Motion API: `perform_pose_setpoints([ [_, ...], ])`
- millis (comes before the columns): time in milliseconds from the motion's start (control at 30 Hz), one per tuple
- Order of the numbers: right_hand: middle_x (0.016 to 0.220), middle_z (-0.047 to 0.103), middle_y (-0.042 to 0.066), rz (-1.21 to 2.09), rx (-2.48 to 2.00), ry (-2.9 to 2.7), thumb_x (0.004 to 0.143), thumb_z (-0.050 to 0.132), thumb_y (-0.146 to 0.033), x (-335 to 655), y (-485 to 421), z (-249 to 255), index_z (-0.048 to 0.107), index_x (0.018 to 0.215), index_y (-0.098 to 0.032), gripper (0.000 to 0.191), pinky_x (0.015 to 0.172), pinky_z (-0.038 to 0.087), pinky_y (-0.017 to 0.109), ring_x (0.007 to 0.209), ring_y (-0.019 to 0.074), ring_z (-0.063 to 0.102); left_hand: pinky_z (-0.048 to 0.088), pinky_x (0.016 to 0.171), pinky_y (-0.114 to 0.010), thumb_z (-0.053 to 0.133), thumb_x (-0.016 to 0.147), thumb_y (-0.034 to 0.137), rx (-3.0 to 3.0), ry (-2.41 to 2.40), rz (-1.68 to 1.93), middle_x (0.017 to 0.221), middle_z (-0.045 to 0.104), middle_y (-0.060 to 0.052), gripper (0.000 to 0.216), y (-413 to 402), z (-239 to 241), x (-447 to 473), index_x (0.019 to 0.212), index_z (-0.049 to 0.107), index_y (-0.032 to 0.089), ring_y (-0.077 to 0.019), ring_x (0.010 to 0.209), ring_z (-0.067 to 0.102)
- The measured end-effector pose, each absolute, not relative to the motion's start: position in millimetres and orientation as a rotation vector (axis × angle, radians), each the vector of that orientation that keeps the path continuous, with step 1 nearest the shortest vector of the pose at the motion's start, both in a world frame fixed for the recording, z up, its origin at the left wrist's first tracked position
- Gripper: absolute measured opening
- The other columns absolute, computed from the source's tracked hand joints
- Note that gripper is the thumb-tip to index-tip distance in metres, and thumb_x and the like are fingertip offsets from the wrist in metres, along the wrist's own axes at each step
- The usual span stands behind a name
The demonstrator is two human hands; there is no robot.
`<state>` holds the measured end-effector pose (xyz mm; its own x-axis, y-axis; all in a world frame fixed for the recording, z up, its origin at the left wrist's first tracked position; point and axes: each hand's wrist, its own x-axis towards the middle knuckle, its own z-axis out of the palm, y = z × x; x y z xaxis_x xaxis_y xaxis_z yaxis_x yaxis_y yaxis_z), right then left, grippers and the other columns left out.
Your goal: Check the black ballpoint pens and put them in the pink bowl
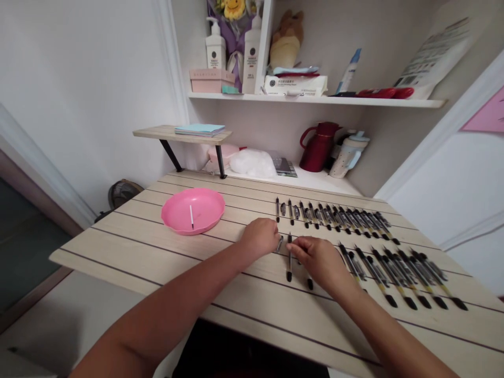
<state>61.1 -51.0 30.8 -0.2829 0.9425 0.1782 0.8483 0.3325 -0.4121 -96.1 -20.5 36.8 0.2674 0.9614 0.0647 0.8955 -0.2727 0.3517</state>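
- Pink bowl [177,212]: well left of both hands, white stick [191,216] inside.
- Left hand [260,236]: fingers curled under, hold can't be told.
- Small cap [279,243]: just right of those fingers.
- Pen [289,268]: flat between the hands.
- Right hand [321,262]: fingertips pinched on the pen's barrel.
- Pen rows [394,273]: right of that grip.

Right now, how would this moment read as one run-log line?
left hand: resting beside pen | right hand: fingertips at pen | pen rows: two on table | pink dish: holds white stick
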Motion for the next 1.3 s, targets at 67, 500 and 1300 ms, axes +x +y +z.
perform_pose_setpoints([
  [67, 0.064, 0.062, 0.001, 0.154, -1.578, -2.323, 0.082, 0.043, -0.035, 56, -60, 27, 0.061, 0.065, -0.021, 0.028, 0.05, 0.027, 0.023, 0.057, 0.0132, 0.053, 0.042, 0.067, -0.028, 0.051, 0.071, 0.032, 2.268, 1.735, 0.303, 0.086, 0.066, -0.007, 0.022, -14, 37, -92, 0.081, 0.065, 0.018, -0.0209, 0.081, 0.058],
  [500, 0.073, 0.065, 0.006, -0.295, -1.594, -2.535, 0.087, 0.036, -0.039, 35, -65, 12, 0.062, 0.076, -0.019, 0.034, 0.05, 0.027, 0.026, 0.059, 0.0172, 0.058, 0.044, 0.062, -0.024, 0.058, 0.06, 0.023, 2.2, 1.712, 0.182, 0.085, 0.067, -0.009, 0.024, 0, 29, -81, 0.081, 0.065, 0.015, -0.0205, 0.078, 0.06],
  [1300, 0.072, 0.062, 0.004, -0.347, -1.565, -2.505, 0.084, 0.043, -0.038, 46, -63, 10, 0.06, 0.074, -0.021, 0.027, 0.052, 0.026, 0.026, 0.057, 0.0143, 0.056, 0.045, 0.064, -0.022, 0.058, 0.058, 0.017, 2.112, 1.683, 0.154, 0.065, 0.067, -0.005, 0.025, -1, 33, -82, 0.081, 0.065, 0.016, -0.0174, 0.069, 0.062],
])
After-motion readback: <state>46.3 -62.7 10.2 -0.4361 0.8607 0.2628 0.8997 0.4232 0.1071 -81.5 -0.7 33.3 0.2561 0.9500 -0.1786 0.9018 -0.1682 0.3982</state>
